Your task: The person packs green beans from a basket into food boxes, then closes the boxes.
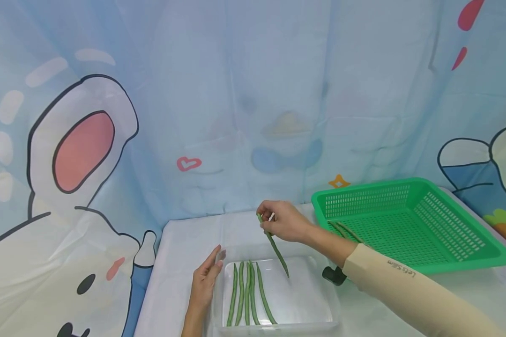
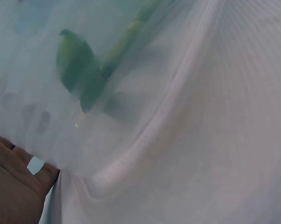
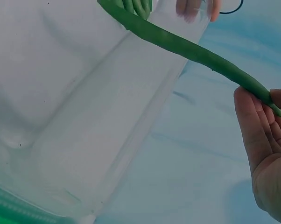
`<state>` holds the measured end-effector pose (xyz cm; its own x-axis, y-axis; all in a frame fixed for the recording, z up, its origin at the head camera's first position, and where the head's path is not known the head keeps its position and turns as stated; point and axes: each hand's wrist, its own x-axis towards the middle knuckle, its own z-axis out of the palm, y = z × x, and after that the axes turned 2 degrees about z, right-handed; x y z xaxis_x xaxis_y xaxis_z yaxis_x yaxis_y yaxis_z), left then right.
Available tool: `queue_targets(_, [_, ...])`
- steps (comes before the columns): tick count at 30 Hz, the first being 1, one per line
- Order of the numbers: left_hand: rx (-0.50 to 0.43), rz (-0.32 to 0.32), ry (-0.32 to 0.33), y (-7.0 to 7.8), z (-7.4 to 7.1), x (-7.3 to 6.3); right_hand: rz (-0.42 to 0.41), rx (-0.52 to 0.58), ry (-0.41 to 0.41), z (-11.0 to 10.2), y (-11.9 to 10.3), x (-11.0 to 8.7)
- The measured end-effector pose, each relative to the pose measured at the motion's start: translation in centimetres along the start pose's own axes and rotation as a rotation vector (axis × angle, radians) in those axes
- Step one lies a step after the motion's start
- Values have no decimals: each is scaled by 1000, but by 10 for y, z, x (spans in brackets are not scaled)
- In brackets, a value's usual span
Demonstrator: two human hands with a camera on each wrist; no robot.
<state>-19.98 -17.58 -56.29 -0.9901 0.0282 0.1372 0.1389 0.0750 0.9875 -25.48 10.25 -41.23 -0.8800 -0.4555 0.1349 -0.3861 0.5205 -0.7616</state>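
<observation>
In the head view, the right hand pinches one green bean by its upper end, lower tip hanging inside the outline of the clear box! Five laid beans hug the left side, leaving bare floor rightward to the far wall. The left hand, fingers extended, touches the left rim near the upper corner; the green basket sits just right. Over to the left wrist: part of that palm beside pale cloth, fingertips hidden. Right wrist now: thumb and fingers nipping the bean's end, its length slanting across the box's edge!
</observation>
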Motion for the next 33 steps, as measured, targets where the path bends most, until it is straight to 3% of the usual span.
queue_targets(8, [7, 1, -2, -1, 0, 0, 26, -55, 3, 4, -2, -2])
queue_targets(33, [5, 2, 4, 0, 0, 0, 77, 62, -99, 17, 4, -2])
